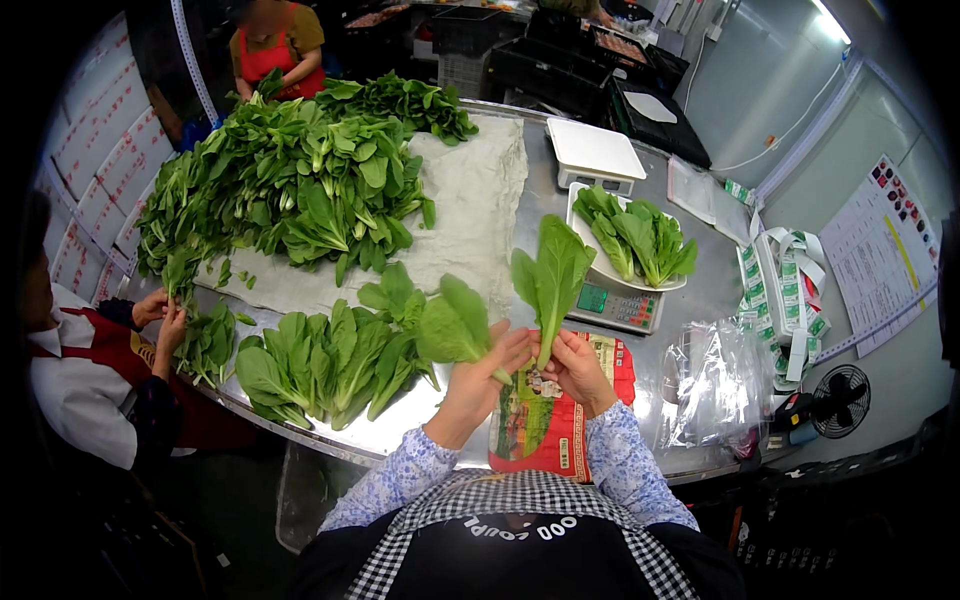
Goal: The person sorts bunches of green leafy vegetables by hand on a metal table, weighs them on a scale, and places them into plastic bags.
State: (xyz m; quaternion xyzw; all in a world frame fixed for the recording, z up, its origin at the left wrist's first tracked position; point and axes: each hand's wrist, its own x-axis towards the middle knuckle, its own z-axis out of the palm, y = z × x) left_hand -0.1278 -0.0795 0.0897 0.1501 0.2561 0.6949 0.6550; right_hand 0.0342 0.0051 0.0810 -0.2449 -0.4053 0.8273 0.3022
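Between finger and thumb, my right hand (pixel 578 370) pinches a leafy green (pixel 553 272) by its stem, leaves pointing up. Another leafy green (pixel 453 322) is in my left hand (pixel 485 375), its stem end poking out by the thumb. Both hands are close together above a red and green printed bag (pixel 590 425) lying on the metal table. Just beyond my right hand, a white tray (pixel 597 262) with leafy greens rests on a digital scale (pixel 618 307). To the left of my left hand lies a row of leafy greens (pixel 325 365).
A large heap of greens (pixel 300 180) covers a pale cloth (pixel 480 190). Clear plastic bags (pixel 715 385), label rolls (pixel 785 300) and a small fan (pixel 840 398) sit at right. A second white scale (pixel 596 150) stands farther back. Co-workers handle greens at left and far left.
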